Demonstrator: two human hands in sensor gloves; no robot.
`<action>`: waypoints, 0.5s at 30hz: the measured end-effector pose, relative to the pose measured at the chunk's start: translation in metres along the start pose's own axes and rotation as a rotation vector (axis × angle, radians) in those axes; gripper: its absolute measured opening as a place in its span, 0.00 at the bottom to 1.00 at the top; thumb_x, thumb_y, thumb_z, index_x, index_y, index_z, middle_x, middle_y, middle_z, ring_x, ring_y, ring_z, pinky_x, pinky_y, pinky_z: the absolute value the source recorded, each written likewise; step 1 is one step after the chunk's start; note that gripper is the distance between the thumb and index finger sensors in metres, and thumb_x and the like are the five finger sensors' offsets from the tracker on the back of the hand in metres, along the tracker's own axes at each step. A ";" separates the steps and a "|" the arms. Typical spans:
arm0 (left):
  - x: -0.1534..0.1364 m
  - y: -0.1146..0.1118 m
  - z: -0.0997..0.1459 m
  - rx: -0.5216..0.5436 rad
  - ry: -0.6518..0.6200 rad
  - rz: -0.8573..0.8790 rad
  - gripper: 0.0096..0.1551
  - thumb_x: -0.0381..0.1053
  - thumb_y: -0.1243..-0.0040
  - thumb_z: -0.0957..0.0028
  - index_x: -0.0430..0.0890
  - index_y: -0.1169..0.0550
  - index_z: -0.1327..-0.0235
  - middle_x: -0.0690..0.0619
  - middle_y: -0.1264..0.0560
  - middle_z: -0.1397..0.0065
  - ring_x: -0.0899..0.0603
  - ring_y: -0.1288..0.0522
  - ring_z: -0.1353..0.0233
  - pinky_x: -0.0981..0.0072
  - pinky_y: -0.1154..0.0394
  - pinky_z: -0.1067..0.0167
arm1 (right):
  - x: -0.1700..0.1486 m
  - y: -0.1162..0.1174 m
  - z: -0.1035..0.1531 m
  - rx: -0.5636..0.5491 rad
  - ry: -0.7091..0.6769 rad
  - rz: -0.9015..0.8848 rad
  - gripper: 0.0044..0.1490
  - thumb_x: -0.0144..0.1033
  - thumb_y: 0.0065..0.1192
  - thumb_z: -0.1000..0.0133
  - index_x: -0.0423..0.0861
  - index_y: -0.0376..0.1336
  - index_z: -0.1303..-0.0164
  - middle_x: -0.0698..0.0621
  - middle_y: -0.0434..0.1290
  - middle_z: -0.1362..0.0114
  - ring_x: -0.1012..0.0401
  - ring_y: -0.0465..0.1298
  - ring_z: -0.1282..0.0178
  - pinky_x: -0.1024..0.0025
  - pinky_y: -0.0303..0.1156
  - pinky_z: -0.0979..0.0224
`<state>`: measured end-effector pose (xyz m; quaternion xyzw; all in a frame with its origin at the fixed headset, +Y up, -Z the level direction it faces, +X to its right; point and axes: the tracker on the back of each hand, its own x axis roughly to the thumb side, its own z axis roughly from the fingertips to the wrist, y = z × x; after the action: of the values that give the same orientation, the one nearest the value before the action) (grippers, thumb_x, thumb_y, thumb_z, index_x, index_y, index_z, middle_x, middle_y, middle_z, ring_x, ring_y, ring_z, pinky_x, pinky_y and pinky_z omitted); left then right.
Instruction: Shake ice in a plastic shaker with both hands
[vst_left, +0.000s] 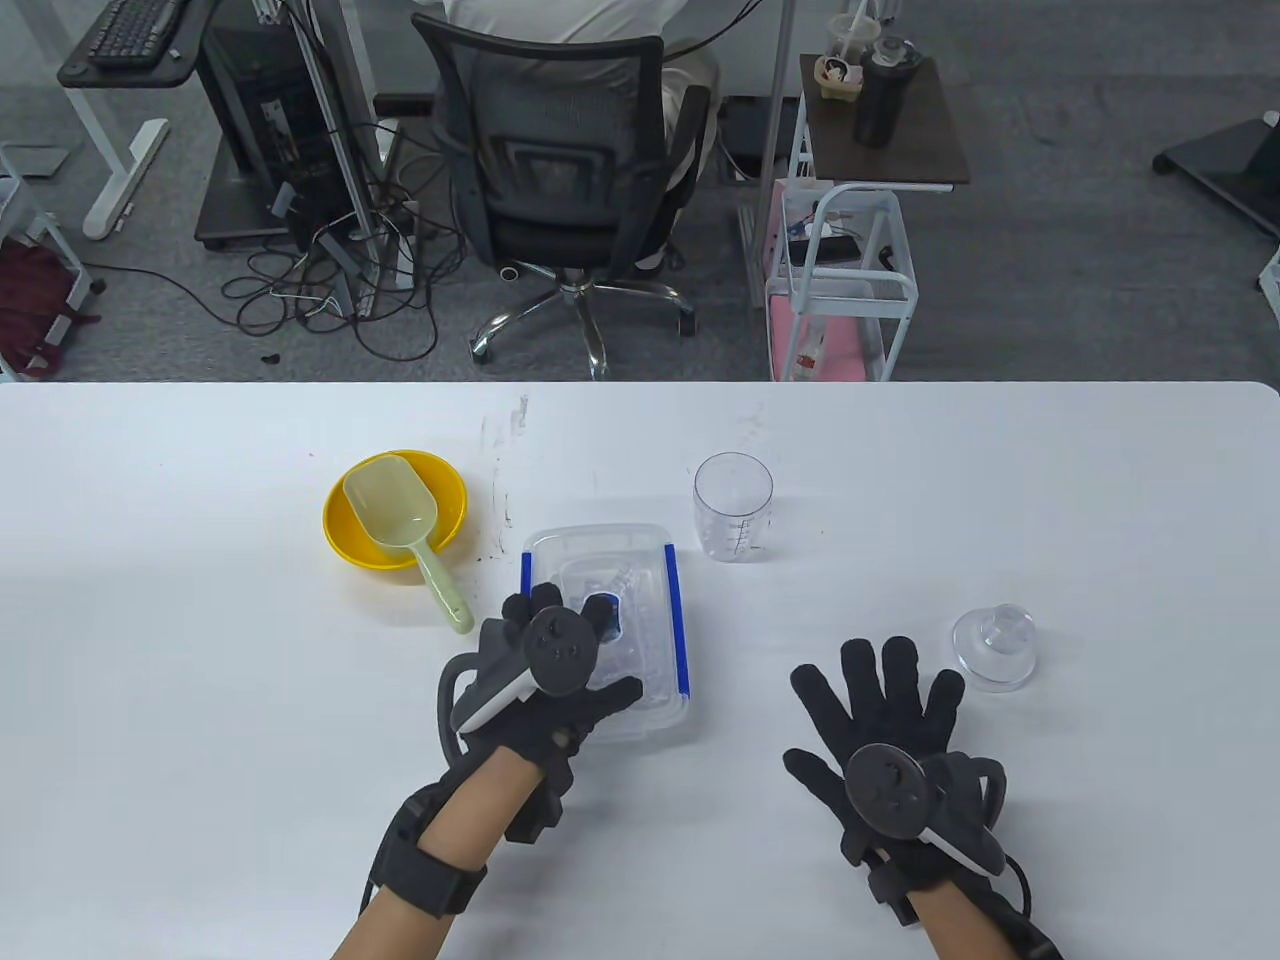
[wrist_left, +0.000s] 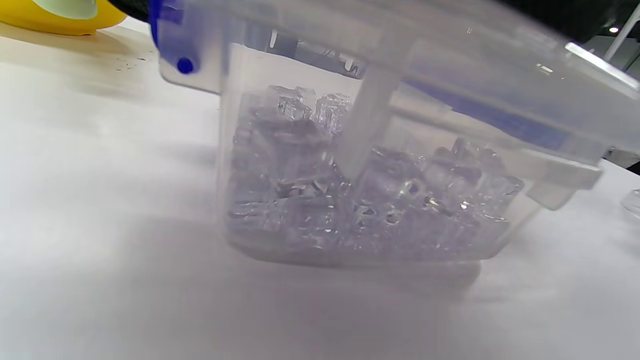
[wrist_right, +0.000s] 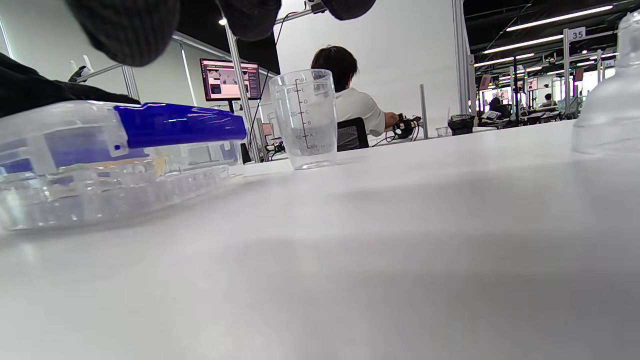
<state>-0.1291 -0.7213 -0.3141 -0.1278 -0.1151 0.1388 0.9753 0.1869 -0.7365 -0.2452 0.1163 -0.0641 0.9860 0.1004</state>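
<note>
Prep stage: left hand (vst_left: 545, 680) rests fingers on lidded ice box (vst_left: 640, 590), grasp unclear; right hand (vst_left: 885, 735) flat, released on table; empty shaker cup (vst_left: 733, 507) stands beyond, cap (vst_left: 995, 645) aside; next, likely unclip lid, scoop (vst_left: 400, 520) ice.

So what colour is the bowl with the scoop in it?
Yellow. The bowl shows best in the table view, with a pale green scoop in it.
</note>
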 end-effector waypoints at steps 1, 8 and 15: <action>0.002 -0.003 0.006 0.008 -0.009 -0.011 0.51 0.73 0.48 0.49 0.54 0.46 0.16 0.35 0.60 0.17 0.24 0.60 0.21 0.35 0.40 0.33 | 0.001 0.000 0.000 -0.001 -0.002 0.004 0.68 0.70 0.67 0.67 0.64 0.45 0.15 0.46 0.40 0.08 0.37 0.37 0.11 0.26 0.29 0.23; 0.004 -0.022 0.043 0.092 -0.090 -0.004 0.51 0.76 0.51 0.49 0.54 0.44 0.15 0.35 0.59 0.16 0.24 0.59 0.21 0.37 0.37 0.37 | 0.008 -0.006 0.004 -0.031 -0.024 0.025 0.68 0.70 0.67 0.67 0.64 0.45 0.15 0.45 0.40 0.08 0.37 0.37 0.11 0.26 0.29 0.23; 0.005 -0.031 0.057 0.107 -0.148 0.006 0.51 0.76 0.51 0.49 0.54 0.43 0.15 0.35 0.58 0.16 0.24 0.59 0.21 0.37 0.36 0.39 | 0.016 -0.005 0.005 -0.044 -0.038 0.031 0.68 0.70 0.67 0.67 0.64 0.45 0.15 0.45 0.40 0.08 0.37 0.36 0.11 0.26 0.30 0.22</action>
<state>-0.1321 -0.7364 -0.2509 -0.0655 -0.1788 0.1569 0.9691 0.1734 -0.7296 -0.2357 0.1318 -0.0897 0.9834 0.0864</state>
